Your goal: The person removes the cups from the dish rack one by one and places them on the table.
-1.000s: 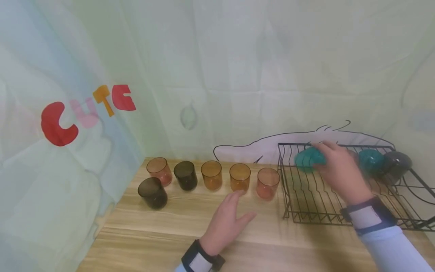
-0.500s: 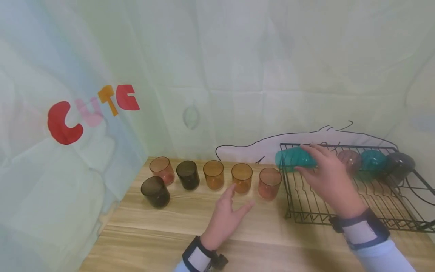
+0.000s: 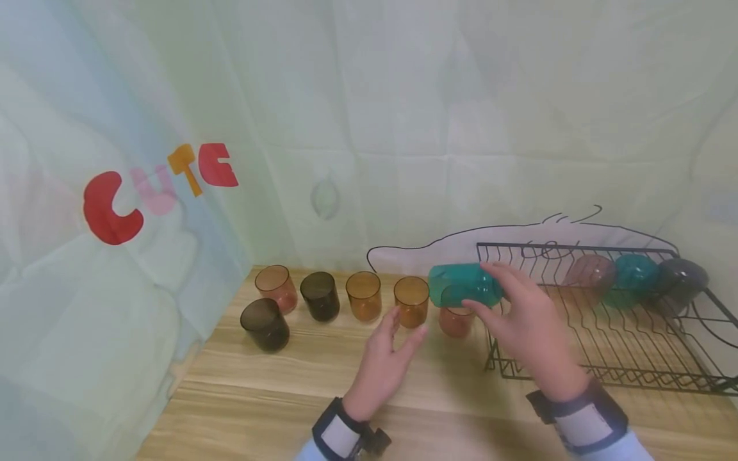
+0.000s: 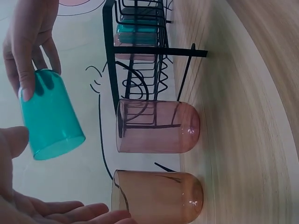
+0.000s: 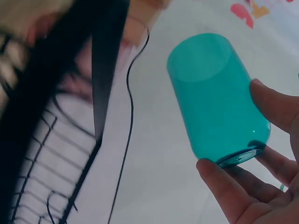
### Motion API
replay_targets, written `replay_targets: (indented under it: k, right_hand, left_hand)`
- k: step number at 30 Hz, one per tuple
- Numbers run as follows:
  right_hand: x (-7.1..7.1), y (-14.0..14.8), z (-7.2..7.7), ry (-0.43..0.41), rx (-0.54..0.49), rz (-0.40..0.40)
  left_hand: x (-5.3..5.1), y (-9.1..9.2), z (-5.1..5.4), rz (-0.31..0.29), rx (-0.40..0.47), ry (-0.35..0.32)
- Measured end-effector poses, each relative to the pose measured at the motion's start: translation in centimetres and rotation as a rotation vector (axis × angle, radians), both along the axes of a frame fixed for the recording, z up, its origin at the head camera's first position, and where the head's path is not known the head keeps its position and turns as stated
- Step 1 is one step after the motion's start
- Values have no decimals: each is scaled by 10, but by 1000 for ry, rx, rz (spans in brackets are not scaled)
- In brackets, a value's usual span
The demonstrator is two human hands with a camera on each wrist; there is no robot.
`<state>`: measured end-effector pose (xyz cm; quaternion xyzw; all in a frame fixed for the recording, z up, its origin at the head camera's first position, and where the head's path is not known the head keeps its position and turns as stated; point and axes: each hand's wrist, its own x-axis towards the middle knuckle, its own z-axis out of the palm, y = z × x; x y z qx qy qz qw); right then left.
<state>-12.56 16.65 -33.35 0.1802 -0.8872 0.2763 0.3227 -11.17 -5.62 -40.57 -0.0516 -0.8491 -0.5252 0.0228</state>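
In my right hand [image 3: 530, 326] is a teal glass cup [image 3: 461, 283], gripped near its base with thumb and fingers and tipped on its side, its mouth toward the left. It is held in the air in front of a pink cup [image 3: 456, 322] at the right end of a row. My left hand [image 3: 382, 365] is held low, fingers spread and relaxed, near an amber cup [image 3: 411, 304], with nothing in it. The left wrist view shows the teal cup [image 4: 53, 116] close to the left thumb, seemingly apart from it.
A black wire rack [image 3: 553, 368] stands at the right, bearing a pinkish cup [image 3: 592, 274], a teal cup [image 3: 636, 275] and a dark grey cup [image 3: 680, 282]. Several pink, amber and dark cups stand upright along the back left of the wooden table [image 3: 259, 403]. A printed curtain [image 3: 403, 128] hangs behind.
My right hand has brought the teal cup leftward from the rack to the end of the cup row. My left hand has stayed almost where it was.
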Motion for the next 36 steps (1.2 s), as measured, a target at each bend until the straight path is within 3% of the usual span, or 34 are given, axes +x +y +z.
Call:
replay_targets:
  k: [13, 24, 36]
  right_hand:
    - [19, -34, -31, -75, -262, 63]
    - [29, -47, -41, -96, -324, 71]
    - [31, -49, -49, -140, -324, 67]
  left_hand:
    - [-1, 2, 2, -90, 107, 37]
    - [-5, -1, 6, -156, 231, -55]
    - [-5, -1, 9, -77, 287, -19]
